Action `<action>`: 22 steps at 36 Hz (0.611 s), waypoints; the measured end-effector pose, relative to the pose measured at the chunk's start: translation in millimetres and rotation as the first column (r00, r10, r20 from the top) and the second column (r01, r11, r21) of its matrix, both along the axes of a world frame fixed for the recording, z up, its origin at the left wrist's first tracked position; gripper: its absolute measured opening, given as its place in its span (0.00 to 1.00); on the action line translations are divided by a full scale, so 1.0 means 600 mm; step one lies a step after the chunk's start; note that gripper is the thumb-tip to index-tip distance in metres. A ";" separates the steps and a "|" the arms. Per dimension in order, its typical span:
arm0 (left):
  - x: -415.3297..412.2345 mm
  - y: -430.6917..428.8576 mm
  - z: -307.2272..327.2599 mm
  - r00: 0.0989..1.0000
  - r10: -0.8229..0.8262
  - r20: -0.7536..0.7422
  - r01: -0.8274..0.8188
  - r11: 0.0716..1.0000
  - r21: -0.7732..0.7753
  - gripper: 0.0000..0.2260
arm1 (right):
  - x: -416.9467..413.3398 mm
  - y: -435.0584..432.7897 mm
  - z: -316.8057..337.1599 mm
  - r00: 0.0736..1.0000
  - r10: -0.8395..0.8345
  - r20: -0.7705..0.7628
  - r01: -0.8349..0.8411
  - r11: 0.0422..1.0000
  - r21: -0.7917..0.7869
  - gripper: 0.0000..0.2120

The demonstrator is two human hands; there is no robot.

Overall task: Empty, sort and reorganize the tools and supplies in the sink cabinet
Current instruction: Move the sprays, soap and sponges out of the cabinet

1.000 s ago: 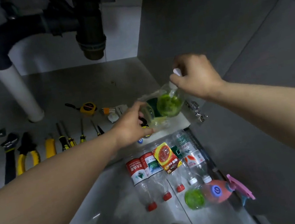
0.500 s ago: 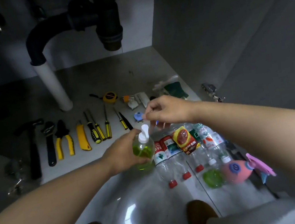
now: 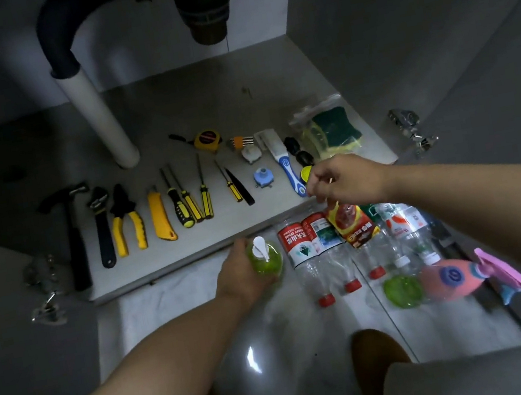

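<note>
My left hand [image 3: 240, 278] grips a green soap pump bottle [image 3: 265, 258] with a white pump, held upright at floor level just left of a row of lying plastic bottles [image 3: 312, 247]. Over the far end of those bottles hovers my right hand [image 3: 348, 182], its fingers loosely curled and holding nothing I can make out. Laid in a row on the cabinet floor [image 3: 202, 103] are a hammer [image 3: 72, 229], wrench [image 3: 102, 223], pliers [image 3: 125, 221], yellow knife [image 3: 162, 219] and screwdrivers [image 3: 188, 199].
A tape measure [image 3: 208, 139], a blue-white brush [image 3: 286, 167] and a bagged sponge [image 3: 327, 131] lie further back in the cabinet. The white drain pipe [image 3: 97, 114] stands at back left. A pink spray bottle [image 3: 448, 279] lies at right. Door hinges [image 3: 411, 129] flank the opening.
The green soap bottle came out of the bag in the cabinet and down to the floor. It passed from my right hand to my left; my right hand moved back over the bottles.
</note>
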State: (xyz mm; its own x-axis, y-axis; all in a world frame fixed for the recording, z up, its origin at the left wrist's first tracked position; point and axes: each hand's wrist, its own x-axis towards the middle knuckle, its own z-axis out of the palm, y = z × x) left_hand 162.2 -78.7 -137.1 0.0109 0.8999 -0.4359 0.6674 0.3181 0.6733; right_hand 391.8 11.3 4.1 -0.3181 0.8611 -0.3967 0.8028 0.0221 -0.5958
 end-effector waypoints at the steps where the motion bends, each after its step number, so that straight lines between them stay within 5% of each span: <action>1: 0.003 0.001 -0.003 1.000 0.020 0.011 -0.020 1.000 -0.005 0.31 | -0.001 0.001 -0.002 1.000 -0.001 0.003 0.001 1.000 -0.003 0.07; 16: 0.034 0.046 -0.016 0.979 0.205 -0.018 -0.202 0.941 -0.272 0.32 | -0.023 0.014 -0.011 0.997 0.053 0.056 -0.052 0.999 -0.010 0.07; 22: 0.009 0.074 0.012 0.984 -0.153 -0.093 0.113 0.934 -0.339 0.17 | -0.006 0.015 -0.017 0.992 0.053 0.117 -0.052 0.999 -0.014 0.07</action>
State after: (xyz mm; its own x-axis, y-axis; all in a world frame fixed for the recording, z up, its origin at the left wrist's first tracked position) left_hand 167.6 -34.5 -130.0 0.0516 0.6980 -0.7142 0.7860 0.4128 0.4603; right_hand 388.3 20.2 -6.1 -0.3138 0.8398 -0.4431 0.8650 0.0604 -0.4982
